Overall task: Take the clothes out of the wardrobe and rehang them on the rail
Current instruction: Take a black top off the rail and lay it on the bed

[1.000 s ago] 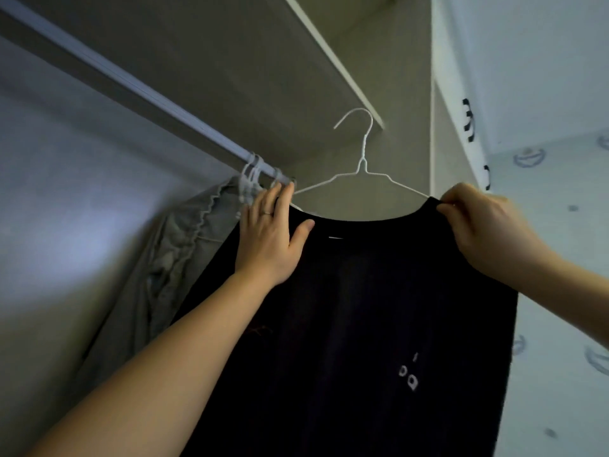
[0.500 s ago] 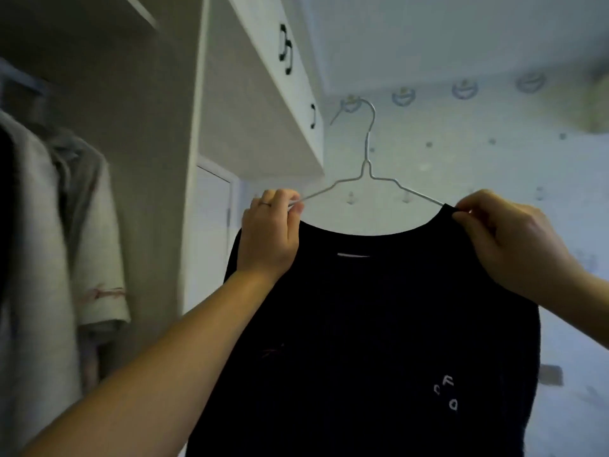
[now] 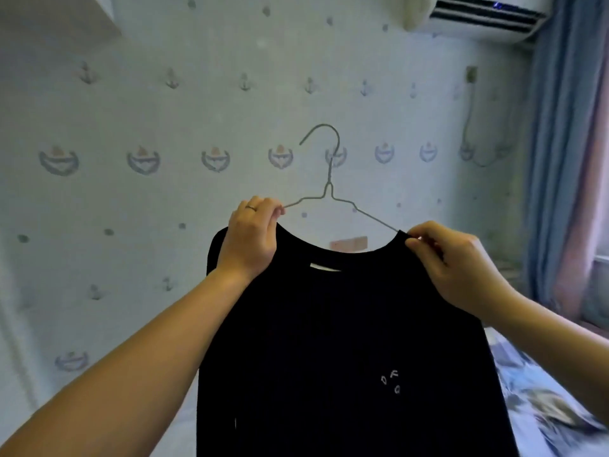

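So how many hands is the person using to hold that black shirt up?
2. The left hand grips the wire hanger and black shirt left of the collar; the right hand pinches the shirt's shoulder right of the collar. Neither is hidden.

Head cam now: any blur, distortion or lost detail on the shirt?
Head view: dim, bluish light; black shirt crushed to flat black, only its white print reads; bedding lower right smeared; curtain bows from wide-angle distortion.
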`<state>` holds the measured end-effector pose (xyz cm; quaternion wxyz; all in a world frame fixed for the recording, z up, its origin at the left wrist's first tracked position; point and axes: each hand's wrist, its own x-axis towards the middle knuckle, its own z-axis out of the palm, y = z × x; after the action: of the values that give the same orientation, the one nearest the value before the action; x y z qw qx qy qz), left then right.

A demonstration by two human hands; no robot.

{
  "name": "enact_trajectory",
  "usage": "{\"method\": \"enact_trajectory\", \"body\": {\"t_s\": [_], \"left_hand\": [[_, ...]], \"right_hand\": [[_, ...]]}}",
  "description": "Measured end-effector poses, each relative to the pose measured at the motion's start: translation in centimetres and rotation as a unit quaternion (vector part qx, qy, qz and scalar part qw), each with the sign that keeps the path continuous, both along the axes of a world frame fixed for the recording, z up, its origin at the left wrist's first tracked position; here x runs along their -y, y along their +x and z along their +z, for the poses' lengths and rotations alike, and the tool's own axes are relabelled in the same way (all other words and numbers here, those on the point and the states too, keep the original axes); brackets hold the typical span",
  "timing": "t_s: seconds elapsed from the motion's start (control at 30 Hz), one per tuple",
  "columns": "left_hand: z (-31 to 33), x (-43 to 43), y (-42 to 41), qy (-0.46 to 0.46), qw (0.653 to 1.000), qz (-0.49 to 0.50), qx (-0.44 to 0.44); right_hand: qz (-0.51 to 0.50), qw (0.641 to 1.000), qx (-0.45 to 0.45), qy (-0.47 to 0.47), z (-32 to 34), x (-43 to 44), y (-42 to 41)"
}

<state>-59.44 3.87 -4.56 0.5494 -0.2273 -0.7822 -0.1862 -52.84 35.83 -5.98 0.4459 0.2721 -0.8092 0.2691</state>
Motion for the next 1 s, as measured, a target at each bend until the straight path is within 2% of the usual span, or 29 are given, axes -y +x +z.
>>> {"method": "enact_trajectory", "body": {"t_s": [0.23,0.4,0.6,0.77,1.0], "left_hand": [[-6.4,-2.8,-13.5,0.013,0.993,-0.076,0.091],[-11.6,-5.3,-21.4,-0.014,0.978,-0.123,0.171],[-16.0,-9.3,-28.1,-0.052,0.962,-0.145,0.225],[-18.7,-15.2,-33.0,-0.085,0.956,-0.119,0.255],[-22.2,-26.2,-39.3,-0.121,0.940,-0.147,0.283]], "right_hand": [[-0.103,0.992,0.071,0.002,-6.6,-2.3,-6.4],[-0.168,0.975,0.143,-0.003,-11.4,-2.8,-10.0],[-0.232,0.944,0.234,-0.014,-15.3,-4.4,-13.4],[-0.264,0.921,0.284,-0.048,-18.0,-8.1,-16.2],[-0.283,0.887,0.356,-0.076,-22.6,-17.0,-20.5]]}}
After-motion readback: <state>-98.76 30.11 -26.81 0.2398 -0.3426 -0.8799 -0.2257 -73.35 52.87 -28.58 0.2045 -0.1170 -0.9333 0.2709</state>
